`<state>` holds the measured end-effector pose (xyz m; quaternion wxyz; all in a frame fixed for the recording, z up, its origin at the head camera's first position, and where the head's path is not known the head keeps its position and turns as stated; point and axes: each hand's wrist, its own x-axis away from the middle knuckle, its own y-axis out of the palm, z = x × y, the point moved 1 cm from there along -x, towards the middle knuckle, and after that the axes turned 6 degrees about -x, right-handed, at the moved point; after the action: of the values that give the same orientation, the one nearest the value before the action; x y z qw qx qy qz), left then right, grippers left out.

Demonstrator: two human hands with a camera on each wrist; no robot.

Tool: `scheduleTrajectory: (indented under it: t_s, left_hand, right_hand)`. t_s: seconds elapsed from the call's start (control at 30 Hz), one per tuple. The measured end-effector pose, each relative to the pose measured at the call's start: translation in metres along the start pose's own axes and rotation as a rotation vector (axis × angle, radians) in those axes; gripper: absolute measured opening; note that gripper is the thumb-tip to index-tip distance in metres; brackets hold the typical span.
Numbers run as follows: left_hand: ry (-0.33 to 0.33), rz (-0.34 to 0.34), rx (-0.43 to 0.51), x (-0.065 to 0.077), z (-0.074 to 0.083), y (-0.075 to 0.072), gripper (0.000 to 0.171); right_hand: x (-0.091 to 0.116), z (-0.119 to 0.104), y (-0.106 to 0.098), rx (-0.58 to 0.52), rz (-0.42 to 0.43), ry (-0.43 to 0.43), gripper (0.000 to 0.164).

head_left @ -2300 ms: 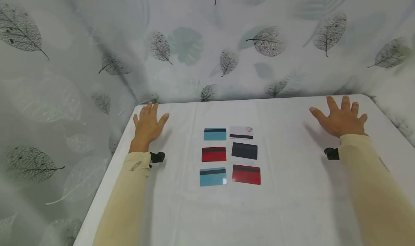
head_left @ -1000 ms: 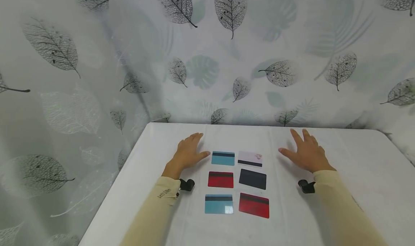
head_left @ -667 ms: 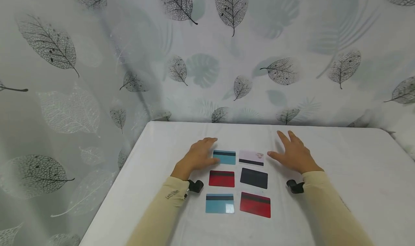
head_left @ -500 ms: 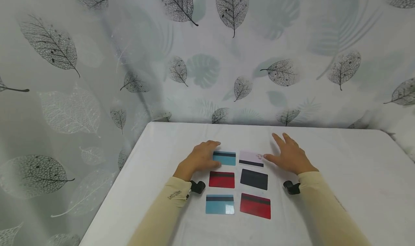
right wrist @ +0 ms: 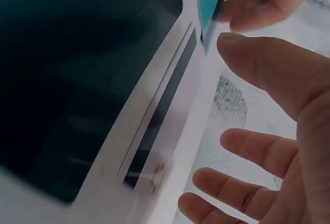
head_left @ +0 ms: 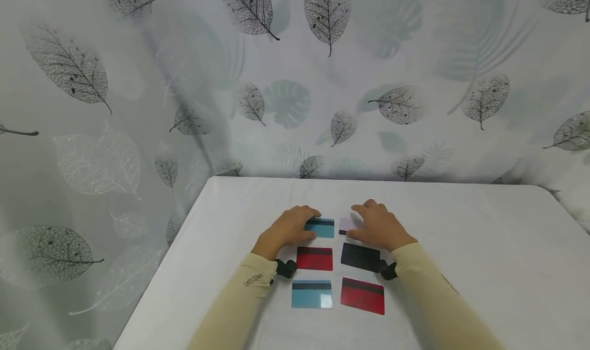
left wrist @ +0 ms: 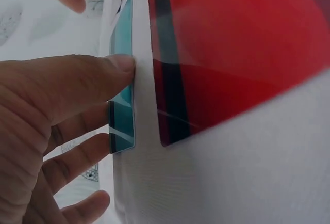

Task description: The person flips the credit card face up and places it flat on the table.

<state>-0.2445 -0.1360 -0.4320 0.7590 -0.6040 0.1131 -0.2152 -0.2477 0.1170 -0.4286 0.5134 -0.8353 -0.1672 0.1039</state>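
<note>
Left hand straddles the far blue rectangular plastic card, long axis crosswise, grip I cannot tell; right hand, fingers apart, overhangs white rectangular plastic card

The right hand hides much of the pale card in the head view; the left hand covers one end of the blue card at its fingertips. The left wrist view crops the red card beside that hand.

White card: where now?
Head view: the white card lies at the right end of the far row, partly hidden by the right hand, right of a blue card and just beyond the black card.
</note>
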Motion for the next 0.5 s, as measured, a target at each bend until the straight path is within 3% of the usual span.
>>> scheduleTrajectory:
  t_s: [0.27, 0.5]
  left_hand:
    - [-0.045, -0.004, 0.048, -0.001, 0.000, 0.003, 0.053]
    - [-0.003, 0.060, 0.081, -0.004, -0.001, 0.005, 0.037]
  right_hand:
    - [-0.005, -0.021, 0.013, -0.022, -0.001, -0.049, 0.066]
    - [-0.006, -0.025, 0.015, -0.016, 0.044, -0.060, 0.063]
